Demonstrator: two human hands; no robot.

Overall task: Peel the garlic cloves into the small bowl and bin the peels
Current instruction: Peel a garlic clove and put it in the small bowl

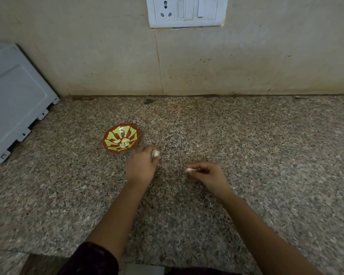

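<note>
Head: left hand (141, 167) half-hides garlic (155, 153); right hand (209, 175) pinches clove (188, 170).

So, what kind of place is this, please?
Most likely a home kitchen: a speckled stone counter, a socket with switches on the wall, and a small bowl with peeled garlic cloves. The left hand and right hand each hold a garlic piece.

Bowl (121, 138) on counter (246, 145), left hand (141, 165) just right; cloves (124, 143) inside.
</note>
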